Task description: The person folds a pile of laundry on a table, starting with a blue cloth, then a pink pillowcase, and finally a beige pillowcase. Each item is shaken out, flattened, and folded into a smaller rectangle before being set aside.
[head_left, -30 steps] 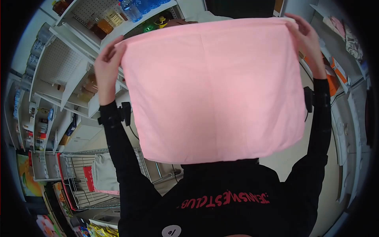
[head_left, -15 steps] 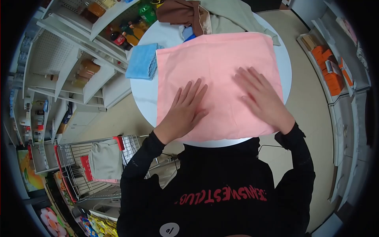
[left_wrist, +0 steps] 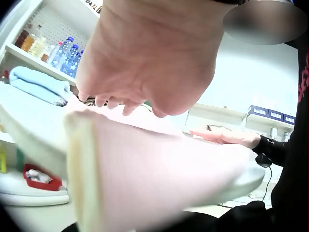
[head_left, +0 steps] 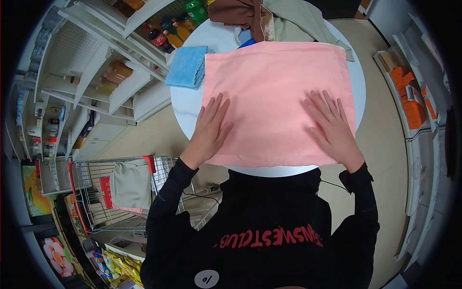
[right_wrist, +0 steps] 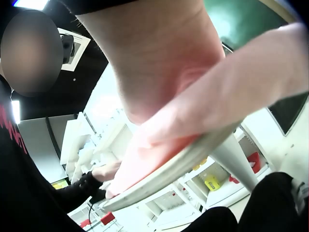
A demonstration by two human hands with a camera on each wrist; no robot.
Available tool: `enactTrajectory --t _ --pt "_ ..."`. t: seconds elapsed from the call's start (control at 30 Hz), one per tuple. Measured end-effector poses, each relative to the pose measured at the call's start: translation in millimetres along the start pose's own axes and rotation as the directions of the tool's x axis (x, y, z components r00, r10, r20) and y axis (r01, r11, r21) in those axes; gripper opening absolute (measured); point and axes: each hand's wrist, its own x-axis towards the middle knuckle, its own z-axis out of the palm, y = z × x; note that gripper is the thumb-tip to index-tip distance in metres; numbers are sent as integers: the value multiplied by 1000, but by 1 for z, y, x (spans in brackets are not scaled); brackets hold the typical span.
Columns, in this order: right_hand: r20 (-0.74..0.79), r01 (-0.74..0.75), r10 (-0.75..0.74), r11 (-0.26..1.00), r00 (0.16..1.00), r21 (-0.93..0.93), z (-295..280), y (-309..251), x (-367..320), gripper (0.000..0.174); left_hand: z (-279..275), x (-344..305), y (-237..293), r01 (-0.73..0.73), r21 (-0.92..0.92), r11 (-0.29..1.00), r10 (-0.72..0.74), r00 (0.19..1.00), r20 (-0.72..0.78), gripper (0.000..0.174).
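Observation:
A pink rectangular cloth (head_left: 276, 86) lies spread over the near part of the round white table (head_left: 185, 108), a strip of it hanging past the edge in the left wrist view. My left hand (head_left: 208, 127) rests flat on its left side, fingers straight and pointing away from me. On the right side, my right hand (head_left: 332, 127) presses flat with its fingers slightly spread. The left wrist view shows the left palm (left_wrist: 149, 67) low over the fabric. In the right wrist view the cloth's raised edge (right_wrist: 222, 96) covers part of the right hand.
A folded light-blue towel (head_left: 187, 67) lies at the table's left. Brown fabric (head_left: 236, 12) and grey-green fabric (head_left: 298, 21) are heaped at the back. A shopping cart (head_left: 96, 216) holding folded grey cloth (head_left: 131, 185) stands at left. Shelves (head_left: 57, 62) line both sides.
The pink cloth was held up in the air by its top corners and has come down onto the table. Both hands let go of the corners, then slid apart across it, palms down.

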Motion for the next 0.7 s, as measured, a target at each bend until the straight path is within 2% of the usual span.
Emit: enactTrajectory --t 0.1,0.23,0.33,0.5,0.63,0.7 --pt "70 75 -76 997 995 11 13 -12 -6 67 -2 21 -5 -34 24 999 35 999 -26 70" --pt "85 115 -116 993 990 13 27 -15 -10 68 -3 72 -27 -70 -103 992 62 994 -86 69" --pt "73 109 -110 994 991 24 26 -13 -16 70 14 92 -50 143 56 988 -144 990 8 72" --pt "87 122 -128 990 988 72 18 -14 -28 71 19 80 -62 93 121 988 -90 995 -31 75" --pt "96 121 -131 987 987 104 2 -9 -33 69 1 55 -45 116 0 993 -116 993 -17 72" --pt "100 115 -128 985 987 132 -1 -7 -36 68 -9 25 -34 36 -14 999 -38 984 -176 70"
